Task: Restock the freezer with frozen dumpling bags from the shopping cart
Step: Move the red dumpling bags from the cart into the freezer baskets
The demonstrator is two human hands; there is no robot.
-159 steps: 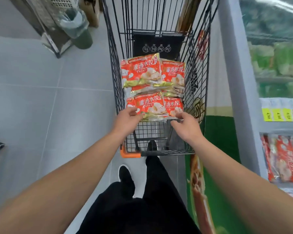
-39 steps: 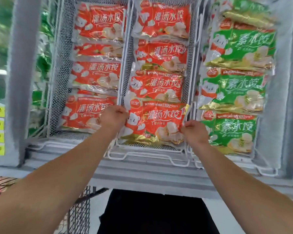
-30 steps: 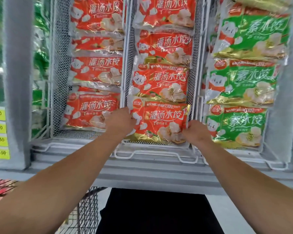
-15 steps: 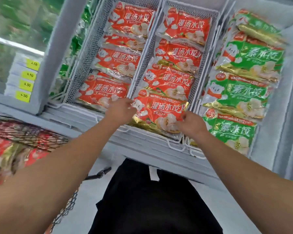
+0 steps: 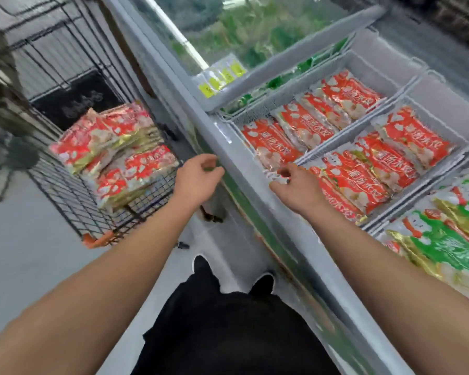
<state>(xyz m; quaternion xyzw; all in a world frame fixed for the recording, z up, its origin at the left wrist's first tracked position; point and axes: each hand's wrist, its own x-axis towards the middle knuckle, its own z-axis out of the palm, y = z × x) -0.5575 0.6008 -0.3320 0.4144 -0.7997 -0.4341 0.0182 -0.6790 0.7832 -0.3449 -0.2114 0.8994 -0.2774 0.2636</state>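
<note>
Fingers (image 5: 211, 161) blurred; cart (image 5: 65, 63) cut off.

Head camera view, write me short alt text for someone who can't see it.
Two empty hands, left hand and right hand, hover loosely curled over the rim of an open freezer. Red dumpling bags fill its wire baskets, with green bags beside them. More red bags lie in the shopping cart to the left.
</note>
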